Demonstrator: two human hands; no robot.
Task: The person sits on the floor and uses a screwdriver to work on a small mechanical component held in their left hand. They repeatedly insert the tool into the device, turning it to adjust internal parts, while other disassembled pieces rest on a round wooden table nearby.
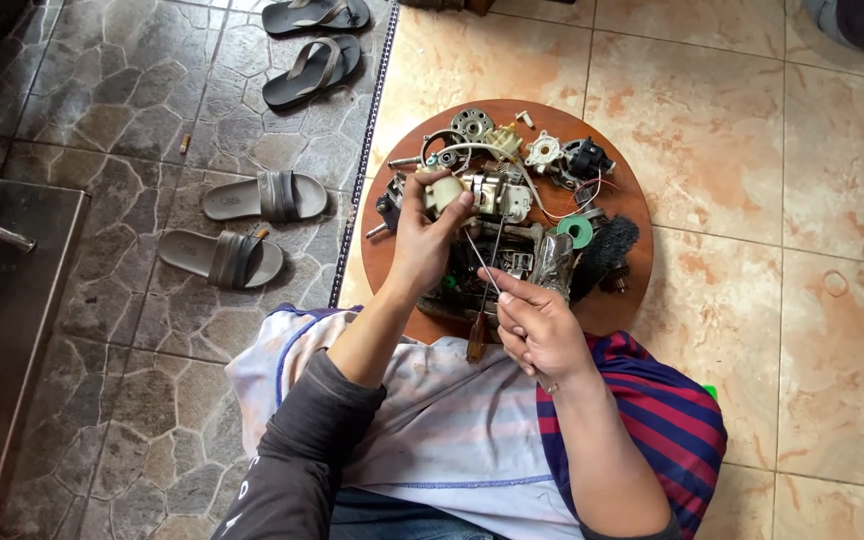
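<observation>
A screwdriver (pixel 480 300) with a brown handle is gripped by the right hand (pixel 537 325), closed around its shaft; a cream-coloured motor part (pixel 444 192) is pinched in the left hand (pixel 424 235) above the round wooden desk (pixel 622 300); a green tape roll (pixel 577 231) lies nearby among loose parts.

1. Even, soft daylight; no hard shadows.
2. Faint sheen on the beige floor tiles (pixel 772 150), right half.
3. Dimmer at far left edge.
4. Slight wide-angle bending at corners; centre sharp.
</observation>
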